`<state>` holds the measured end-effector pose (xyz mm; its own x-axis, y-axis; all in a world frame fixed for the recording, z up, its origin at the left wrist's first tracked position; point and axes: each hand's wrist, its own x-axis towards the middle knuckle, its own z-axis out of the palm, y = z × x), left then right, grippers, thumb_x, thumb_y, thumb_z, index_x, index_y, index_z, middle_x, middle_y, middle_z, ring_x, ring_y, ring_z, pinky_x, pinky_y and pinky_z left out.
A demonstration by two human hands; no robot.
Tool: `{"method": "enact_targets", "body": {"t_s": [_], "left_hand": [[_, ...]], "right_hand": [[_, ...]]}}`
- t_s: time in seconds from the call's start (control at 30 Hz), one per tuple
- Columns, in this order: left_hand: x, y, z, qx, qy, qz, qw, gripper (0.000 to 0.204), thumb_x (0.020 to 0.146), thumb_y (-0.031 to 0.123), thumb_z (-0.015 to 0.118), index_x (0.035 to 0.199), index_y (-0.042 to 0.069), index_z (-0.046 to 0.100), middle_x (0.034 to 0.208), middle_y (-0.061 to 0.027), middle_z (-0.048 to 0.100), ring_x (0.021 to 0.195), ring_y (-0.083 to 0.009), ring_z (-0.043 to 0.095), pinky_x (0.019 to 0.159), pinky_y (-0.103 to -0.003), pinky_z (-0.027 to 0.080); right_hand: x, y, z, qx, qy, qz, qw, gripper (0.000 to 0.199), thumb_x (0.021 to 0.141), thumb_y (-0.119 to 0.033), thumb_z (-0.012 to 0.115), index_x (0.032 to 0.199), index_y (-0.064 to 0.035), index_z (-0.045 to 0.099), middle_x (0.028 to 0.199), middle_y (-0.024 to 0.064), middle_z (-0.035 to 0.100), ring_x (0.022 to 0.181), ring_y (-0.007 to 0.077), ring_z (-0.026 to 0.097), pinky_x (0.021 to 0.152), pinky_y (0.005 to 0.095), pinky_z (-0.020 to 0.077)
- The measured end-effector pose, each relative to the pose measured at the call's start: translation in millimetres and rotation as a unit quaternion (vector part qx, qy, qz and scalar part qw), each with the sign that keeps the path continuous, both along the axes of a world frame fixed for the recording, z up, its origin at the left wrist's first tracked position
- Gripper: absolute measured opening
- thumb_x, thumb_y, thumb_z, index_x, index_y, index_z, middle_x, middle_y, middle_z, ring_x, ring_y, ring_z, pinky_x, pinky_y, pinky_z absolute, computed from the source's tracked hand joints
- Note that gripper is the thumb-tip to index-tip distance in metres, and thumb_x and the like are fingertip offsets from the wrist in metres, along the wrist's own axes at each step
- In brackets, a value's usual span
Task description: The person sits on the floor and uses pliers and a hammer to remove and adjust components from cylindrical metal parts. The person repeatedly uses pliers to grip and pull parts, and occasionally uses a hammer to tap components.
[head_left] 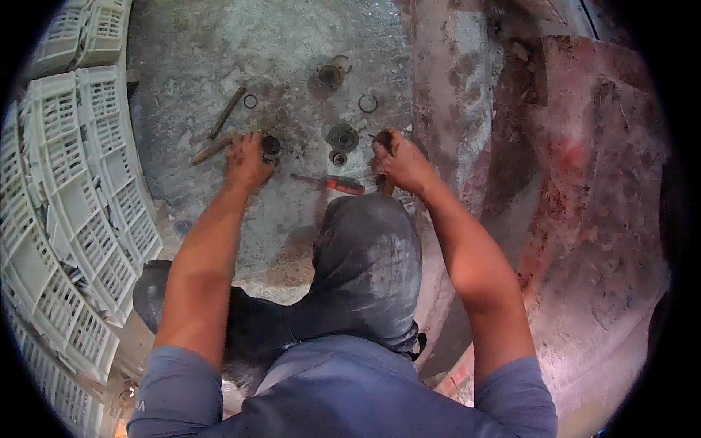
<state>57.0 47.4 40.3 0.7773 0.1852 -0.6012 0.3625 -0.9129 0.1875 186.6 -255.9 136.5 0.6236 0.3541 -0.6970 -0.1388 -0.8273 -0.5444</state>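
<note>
My left hand [248, 162] is closed against a dark round metal part [271, 148] with a hollow centre, on the left of the work floor. A brown rod [211, 151] pokes out beyond its fingers. To the right, the fingers of my right hand [404, 164] are curled around something dark and small that I cannot make out; a brown handle-like piece [388, 187] shows just below that hand. Between the hands lie a round flanged metal part [342, 137], a small ring-shaped part [338, 158] and a screwdriver with a red-and-black handle [346, 186].
Farther off lie another round metal part [328, 75], a thin ring [250, 101], an open snap ring [368, 104] and a long bar [227, 112]. White slatted plastic crates [73, 168] stand along the left. A stained reddish surface [584, 175] fills the right side.
</note>
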Motion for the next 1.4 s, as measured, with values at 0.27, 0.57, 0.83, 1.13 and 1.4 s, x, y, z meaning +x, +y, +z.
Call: {"method": "enact_targets", "body": {"t_s": [0.27,0.57,0.83,1.13,1.4], "left_hand": [[11,-2,4,0.04,0.116,0.011,0.992,0.091,0.076,0.036,0.078,0.152,0.014,0.033,0.142,-0.0128,0.047,0.136,-0.0386,0.038,0.114,-0.049,0.032],[94,36,10,-0.059,0.248,-0.135,0.958,0.078,0.076,0.029,0.076,0.146,0.016,0.043,0.139,-0.0196,0.054,0.129,-0.0376,0.052,0.108,-0.042,0.043],[131,85,101,-0.182,0.007,0.017,0.983,0.058,0.082,0.02,0.074,0.134,0.002,0.054,0.12,-0.0173,0.067,0.106,-0.0276,0.065,0.093,-0.037,0.05],[-3,55,282,-0.23,-0.001,0.312,0.922,0.04,0.088,0.018,0.068,0.121,-0.004,0.062,0.11,-0.0132,0.069,0.096,-0.0185,0.064,0.081,-0.032,0.052],[-10,7,326,-0.301,0.023,0.347,0.888,0.043,0.089,0.019,0.069,0.126,-0.001,0.06,0.115,-0.0118,0.068,0.1,-0.0185,0.064,0.082,-0.03,0.051]], "right_hand": [[14,-2,-11,0.006,-0.003,-0.027,1.0,0.045,0.095,-0.032,0.058,0.125,0.0009,0.054,0.118,0.028,0.063,0.114,0.0453,0.058,0.096,0.0471,0.0467],[25,24,-9,-0.021,0.002,0.013,1.0,0.046,0.095,-0.029,0.059,0.127,0.0028,0.054,0.117,0.0247,0.065,0.111,0.0384,0.062,0.094,0.0423,0.0468],[-16,28,85,0.011,0.088,-0.14,0.986,0.036,0.093,-0.02,0.055,0.121,0.0031,0.058,0.106,0.0198,0.067,0.098,0.028,0.063,0.089,0.0381,0.0471],[-146,69,170,0.121,0.263,-0.454,0.843,0.039,0.09,-0.022,0.056,0.12,0.004,0.057,0.095,0.0231,0.069,0.086,0.0329,0.07,0.076,0.0431,0.0535],[-192,55,218,0.125,0.321,-0.496,0.797,0.028,0.093,-0.015,0.052,0.118,0.0003,0.054,0.084,0.0099,0.063,0.066,0.0179,0.062,0.058,0.0333,0.0507]]}}
